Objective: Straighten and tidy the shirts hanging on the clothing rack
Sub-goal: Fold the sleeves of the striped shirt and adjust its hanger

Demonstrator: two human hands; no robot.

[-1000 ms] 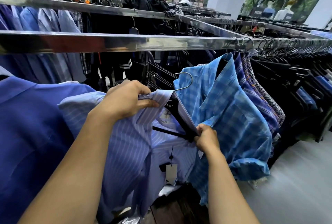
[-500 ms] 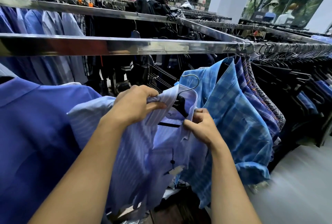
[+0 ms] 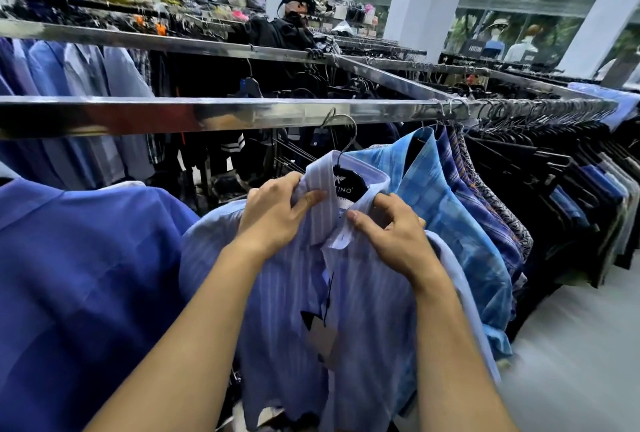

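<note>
Head view: left hand (image 3: 277, 213) and right hand (image 3: 391, 234) pinch striped shirt (image 3: 363, 293) collar, hanger hook (image 3: 341, 135) at 12 o'clock below rail (image 3: 207, 116). Risk: shirt slipping off hanger if tugged.

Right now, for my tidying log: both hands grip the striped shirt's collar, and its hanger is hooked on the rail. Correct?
Not quite. In the head view the hanger is not hooked on the rail; its hook sits just below it. The rest holds: left hand and right hand grip the striped shirt's collar.
</note>
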